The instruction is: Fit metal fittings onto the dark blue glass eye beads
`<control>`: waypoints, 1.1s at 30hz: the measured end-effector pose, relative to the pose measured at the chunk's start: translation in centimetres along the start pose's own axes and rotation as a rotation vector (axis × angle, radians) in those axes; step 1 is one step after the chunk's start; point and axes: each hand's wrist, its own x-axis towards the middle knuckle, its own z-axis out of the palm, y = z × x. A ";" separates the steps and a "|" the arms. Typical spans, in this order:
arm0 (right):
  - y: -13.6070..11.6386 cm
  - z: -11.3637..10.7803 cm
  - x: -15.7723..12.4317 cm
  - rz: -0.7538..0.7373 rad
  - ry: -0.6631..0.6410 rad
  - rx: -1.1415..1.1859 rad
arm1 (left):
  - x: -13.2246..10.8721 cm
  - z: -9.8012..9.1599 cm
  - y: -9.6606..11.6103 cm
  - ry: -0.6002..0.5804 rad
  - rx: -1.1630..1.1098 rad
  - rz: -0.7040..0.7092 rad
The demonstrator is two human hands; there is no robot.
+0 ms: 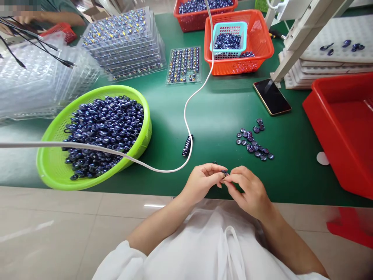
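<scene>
My left hand (205,179) pinches a small dark blue glossy part (224,173) between thumb and fingers at the table's front edge. A thin dark loop (215,163) shows just above those fingers. From the other side, the closed fingertips of my right hand (247,189) meet the same part; they hide most of it. Beyond my right hand lie several loose dark round caps (254,144). Ahead of my left hand, a short row of dark glossy pieces (187,146) lies beside the white cable (186,112).
On the left stands a green basket (147,124) heaped with dark looped pieces. Stacked clear trays (125,42), a single filled tray (184,65) and an orange basket (266,46) are at the back. A phone (272,97) and red bin (326,116) lie right. Another person's arm (62,17) shows top left.
</scene>
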 end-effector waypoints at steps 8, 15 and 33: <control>-1.1 0.4 0.0 0.316 0.074 0.239 | -0.3 0.9 0.4 0.055 0.036 0.047; -0.3 1.1 -0.3 -0.024 0.169 -0.086 | 0.0 0.8 0.4 0.051 -0.055 0.027; -0.7 -0.2 0.7 0.334 0.022 0.139 | -0.2 -0.3 -1.8 0.041 0.339 0.292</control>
